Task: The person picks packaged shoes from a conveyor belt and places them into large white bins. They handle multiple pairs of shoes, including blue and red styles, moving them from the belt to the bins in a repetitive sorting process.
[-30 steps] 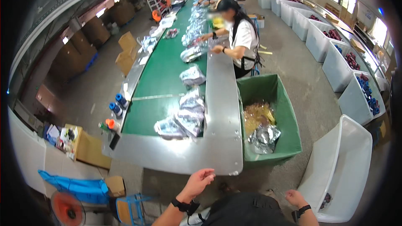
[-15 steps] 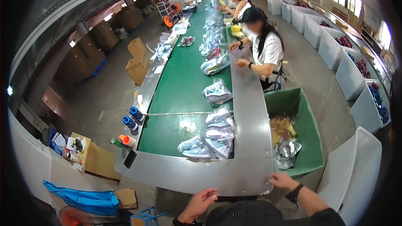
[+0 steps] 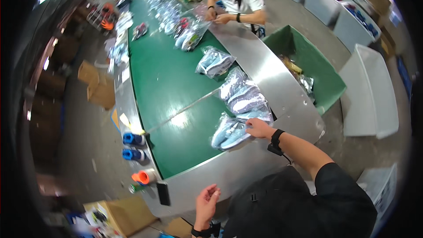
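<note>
Bagged light-blue shoes (image 3: 230, 133), a pair in clear plastic, lie at the near end of the green conveyor belt (image 3: 176, 145). My right hand (image 3: 261, 128) is at the bag's right edge, its fingers pinched against the plastic. Behind it, more bagged shoes (image 3: 244, 97) lie in a touching row along the belt's right side. Another bagged pair (image 3: 214, 62) rests a little farther up. My left hand (image 3: 206, 205) hovers near the metal table edge (image 3: 194, 189), fingers loosely curled and thumb apart, with nothing in it.
Blue shoes (image 3: 133, 146), an orange-and-white tape roll (image 3: 144, 176) and a black phone (image 3: 163, 193) are on the left ledge. A green bin (image 3: 326, 83) and a white tub (image 3: 372, 92) stand at right. A co-worker (image 3: 240, 0) handles a plastic bag beside the belt.
My view has turned and come closer to the belt. My right hand has moved from the table's right corner to the nearest bagged shoes. My left hand stays near the edge.
</note>
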Tool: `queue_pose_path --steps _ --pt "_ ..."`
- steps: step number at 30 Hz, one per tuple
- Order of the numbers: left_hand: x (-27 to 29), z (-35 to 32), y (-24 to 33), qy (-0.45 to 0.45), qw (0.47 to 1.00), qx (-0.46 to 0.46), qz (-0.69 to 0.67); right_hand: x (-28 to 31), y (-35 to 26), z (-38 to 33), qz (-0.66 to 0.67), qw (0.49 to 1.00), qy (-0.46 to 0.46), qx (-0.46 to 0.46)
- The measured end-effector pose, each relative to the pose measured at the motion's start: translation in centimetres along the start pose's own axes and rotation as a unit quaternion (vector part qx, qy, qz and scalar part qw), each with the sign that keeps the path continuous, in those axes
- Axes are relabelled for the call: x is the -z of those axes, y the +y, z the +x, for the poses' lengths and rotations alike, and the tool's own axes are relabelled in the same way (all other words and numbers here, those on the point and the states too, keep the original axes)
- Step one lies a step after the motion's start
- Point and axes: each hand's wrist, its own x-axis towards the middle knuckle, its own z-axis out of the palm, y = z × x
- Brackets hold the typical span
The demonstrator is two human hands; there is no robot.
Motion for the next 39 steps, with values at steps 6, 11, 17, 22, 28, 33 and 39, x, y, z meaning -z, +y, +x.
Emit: queue_pose_path --steps 6,11,17,22,28,33,39 --pt "5.5 7.3 2.3 -0.063 0.992 0.042 0.101 -4.5 -3.0 1.9 -0.037 0.983 0.047 -0.173" --pt "6.4 16.5 -0.4 -0.101 0.987 0.088 0.086 -8.3 -6.1 2.1 -0.005 0.978 0.106 -0.180" --pt "8.0 24.4 -3.4 0.026 0.989 0.124 0.078 -11.5 -8.5 1.9 0.111 0.973 0.085 -0.184" --pt "9.3 25.1 -4.6 0.107 0.986 0.130 -0.015 -12.3 -7.5 3.8 0.112 0.970 0.050 -0.211" --pt "8.7 22.2 -4.7 0.107 0.978 0.166 -0.069 -11.9 -9.6 4.8 0.099 0.994 -0.039 -0.002" --pt "9.9 19.9 -4.8 0.061 0.937 0.143 -0.314 -10.5 -13.8 -0.9 -0.011 0.909 -0.019 0.416" --pt "9.0 16.6 -6.5 0.037 0.972 0.173 -0.154 -2.7 -10.1 -0.2 0.049 0.961 0.053 0.268"
